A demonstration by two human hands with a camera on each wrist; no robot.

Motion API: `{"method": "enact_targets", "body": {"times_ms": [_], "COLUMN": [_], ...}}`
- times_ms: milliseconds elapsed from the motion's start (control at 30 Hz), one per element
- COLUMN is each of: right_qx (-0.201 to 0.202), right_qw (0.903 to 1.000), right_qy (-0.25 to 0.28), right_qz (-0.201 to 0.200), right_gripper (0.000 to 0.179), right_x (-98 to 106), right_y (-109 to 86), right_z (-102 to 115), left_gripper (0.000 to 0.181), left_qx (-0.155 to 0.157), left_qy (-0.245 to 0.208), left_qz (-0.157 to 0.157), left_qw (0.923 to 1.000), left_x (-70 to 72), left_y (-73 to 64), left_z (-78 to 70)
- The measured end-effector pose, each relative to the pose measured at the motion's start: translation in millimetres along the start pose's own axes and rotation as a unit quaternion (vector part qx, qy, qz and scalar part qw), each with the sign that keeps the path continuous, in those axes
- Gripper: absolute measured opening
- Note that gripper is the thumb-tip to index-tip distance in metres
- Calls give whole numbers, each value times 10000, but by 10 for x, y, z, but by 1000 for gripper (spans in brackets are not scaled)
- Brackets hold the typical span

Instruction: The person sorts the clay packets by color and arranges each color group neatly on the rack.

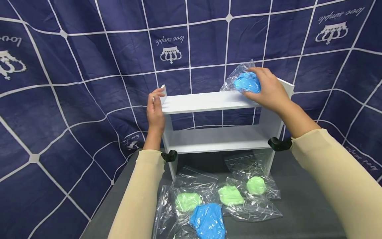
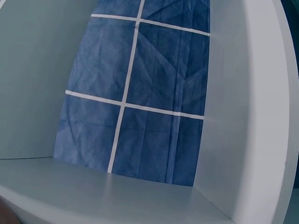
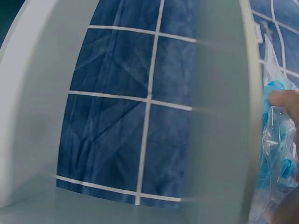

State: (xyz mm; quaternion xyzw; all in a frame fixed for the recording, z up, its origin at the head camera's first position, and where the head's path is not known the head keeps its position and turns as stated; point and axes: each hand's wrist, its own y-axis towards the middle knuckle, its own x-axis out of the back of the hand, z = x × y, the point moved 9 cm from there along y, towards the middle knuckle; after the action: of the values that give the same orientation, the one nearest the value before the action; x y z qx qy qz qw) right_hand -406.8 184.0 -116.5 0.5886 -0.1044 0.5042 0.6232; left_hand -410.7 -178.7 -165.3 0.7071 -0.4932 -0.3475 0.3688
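Note:
A white two-tier shelf (image 1: 215,138) stands upright in the head view. My left hand (image 1: 155,111) grips the top of its left side panel. In my right hand (image 1: 268,88) is a clear plastic bag of blue clay-like material (image 1: 247,82), held between thumb and fingers at the right of the upper board (image 1: 203,102). I cannot tell whether the bag bears on that board. The right wrist view catches part of the bag (image 3: 275,140) and some fingers at its right edge. Mostly the shelf's inner faces fill the left wrist view.
Before the shelf, on the dark table (image 1: 304,205), lie clear bags with green lumps (image 1: 230,195) and a larger blue lump (image 1: 209,220). One bag reaches under the lower board. A navy cloth with white lines (image 1: 206,43) hangs behind and at both sides.

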Motion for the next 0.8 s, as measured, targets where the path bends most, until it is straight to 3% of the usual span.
{"method": "enact_targets", "body": {"times_ms": [133, 333, 567, 800], "right_qx": [-517, -1117, -1135, -783], "right_qw": [9982, 9909, 9905, 9964], "right_qy": [-2, -212, -225, -213], "right_qz": [319, 725, 738, 239], "right_gripper": [80, 84, 85, 85], "right_x": [-107, -221, -233, -196], "right_y": [37, 24, 23, -37], "right_z": [-177, -368, -352, -291], "left_gripper": [23, 23, 22, 21], "left_qx": [-62, -254, -324, -250], "left_qy": [-70, -131, -123, -134], "left_qz": [10, 47, -24, -78], "left_qw": [10000, 9996, 9994, 9996], "left_x": [-2, -14, 1, -5], "left_y": [4, 2, 14, 10], "left_z": [69, 50, 61, 45]}}
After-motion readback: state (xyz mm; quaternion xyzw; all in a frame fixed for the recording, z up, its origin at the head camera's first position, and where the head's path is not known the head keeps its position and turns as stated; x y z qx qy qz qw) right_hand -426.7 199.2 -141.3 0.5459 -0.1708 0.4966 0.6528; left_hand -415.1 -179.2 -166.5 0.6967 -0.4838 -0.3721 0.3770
